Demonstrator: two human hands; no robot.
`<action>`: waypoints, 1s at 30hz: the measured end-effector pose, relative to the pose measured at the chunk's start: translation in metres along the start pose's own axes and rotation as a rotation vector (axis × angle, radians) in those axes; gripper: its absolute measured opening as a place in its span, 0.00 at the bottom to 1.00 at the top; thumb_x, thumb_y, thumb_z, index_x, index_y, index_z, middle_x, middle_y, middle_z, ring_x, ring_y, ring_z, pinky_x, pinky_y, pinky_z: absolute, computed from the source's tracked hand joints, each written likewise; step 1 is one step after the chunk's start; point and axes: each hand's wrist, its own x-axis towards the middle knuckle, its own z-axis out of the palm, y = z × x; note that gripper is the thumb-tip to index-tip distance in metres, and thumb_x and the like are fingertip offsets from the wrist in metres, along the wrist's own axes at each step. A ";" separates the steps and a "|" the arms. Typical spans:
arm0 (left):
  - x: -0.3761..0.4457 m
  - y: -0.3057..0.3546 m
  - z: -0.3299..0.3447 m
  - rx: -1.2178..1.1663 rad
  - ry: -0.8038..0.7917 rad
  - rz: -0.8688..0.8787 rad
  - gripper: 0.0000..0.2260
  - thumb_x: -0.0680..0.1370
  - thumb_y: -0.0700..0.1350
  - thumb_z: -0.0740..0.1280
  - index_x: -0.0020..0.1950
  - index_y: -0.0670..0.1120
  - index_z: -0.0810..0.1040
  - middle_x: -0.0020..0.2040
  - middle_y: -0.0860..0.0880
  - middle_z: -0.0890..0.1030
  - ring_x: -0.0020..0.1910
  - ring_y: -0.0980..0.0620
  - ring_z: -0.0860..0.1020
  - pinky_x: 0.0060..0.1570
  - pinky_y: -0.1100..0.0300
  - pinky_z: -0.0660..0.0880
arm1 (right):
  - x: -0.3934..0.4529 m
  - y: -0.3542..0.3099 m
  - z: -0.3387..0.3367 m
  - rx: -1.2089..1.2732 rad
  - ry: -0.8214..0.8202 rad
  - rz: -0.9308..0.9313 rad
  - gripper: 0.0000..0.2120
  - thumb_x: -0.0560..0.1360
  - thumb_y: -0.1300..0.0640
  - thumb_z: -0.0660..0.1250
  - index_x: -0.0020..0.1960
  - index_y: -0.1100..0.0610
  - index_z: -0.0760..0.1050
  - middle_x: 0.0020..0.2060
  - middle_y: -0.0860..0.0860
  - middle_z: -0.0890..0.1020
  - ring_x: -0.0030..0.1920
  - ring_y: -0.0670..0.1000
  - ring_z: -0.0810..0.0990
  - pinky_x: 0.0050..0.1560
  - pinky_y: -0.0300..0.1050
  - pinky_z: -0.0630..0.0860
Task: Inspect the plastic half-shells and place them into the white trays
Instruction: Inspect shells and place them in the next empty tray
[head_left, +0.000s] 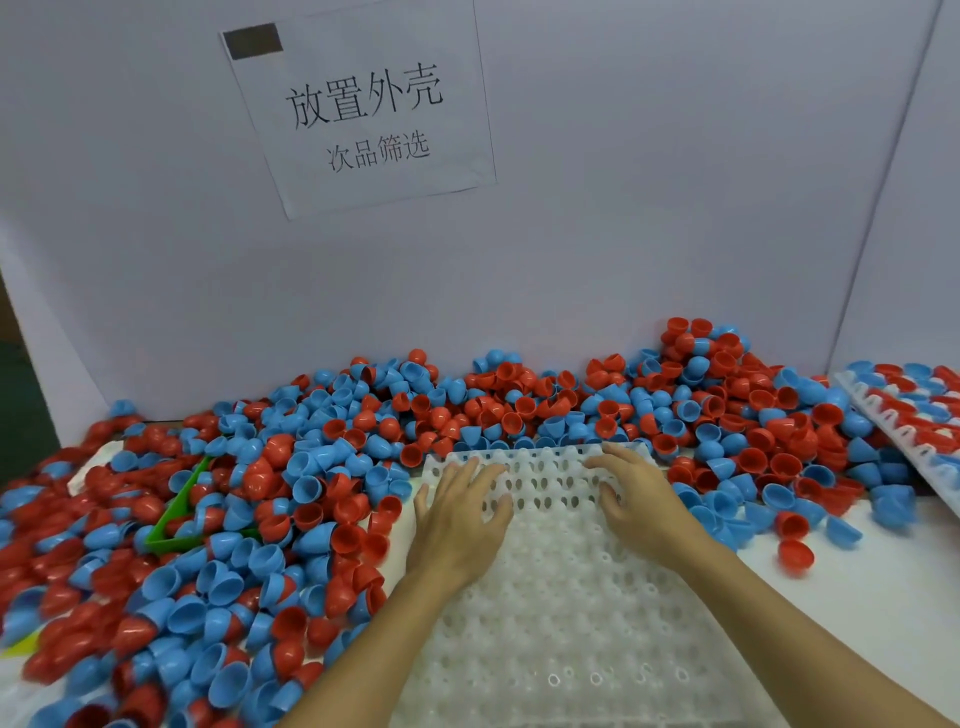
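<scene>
Between shell heaps, white tray (566, 597) runs lengthwise away, flat.

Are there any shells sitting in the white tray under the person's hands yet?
No: the white tray shows only bare pockets, with the left hand and right hand resting flat on its far end.

Factory sorting bench: half-shells (322, 467) heaped.

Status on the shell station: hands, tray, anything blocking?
Both hands, left and right, open, flat on the empty white tray. No half-shells placed. Pile crowds tray's far edge.
</scene>
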 end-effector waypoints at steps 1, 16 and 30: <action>-0.001 0.001 -0.003 -0.103 0.055 0.014 0.17 0.84 0.53 0.57 0.72 0.54 0.72 0.74 0.53 0.70 0.77 0.51 0.61 0.77 0.47 0.51 | -0.003 -0.002 -0.002 -0.008 0.052 -0.025 0.16 0.80 0.62 0.61 0.66 0.56 0.77 0.73 0.51 0.70 0.73 0.54 0.67 0.73 0.50 0.66; 0.027 -0.033 -0.083 0.166 0.211 -0.037 0.15 0.78 0.54 0.66 0.64 0.54 0.71 0.60 0.54 0.69 0.61 0.52 0.67 0.59 0.57 0.70 | -0.057 0.040 -0.022 0.398 0.529 0.132 0.15 0.76 0.71 0.65 0.48 0.53 0.83 0.47 0.52 0.84 0.47 0.48 0.80 0.44 0.25 0.73; 0.178 -0.029 -0.075 0.649 -0.203 -0.061 0.37 0.73 0.61 0.70 0.78 0.64 0.58 0.81 0.51 0.52 0.78 0.36 0.49 0.71 0.30 0.54 | -0.056 0.040 -0.024 0.359 0.710 0.011 0.11 0.71 0.65 0.61 0.42 0.57 0.81 0.38 0.45 0.82 0.42 0.49 0.81 0.45 0.25 0.73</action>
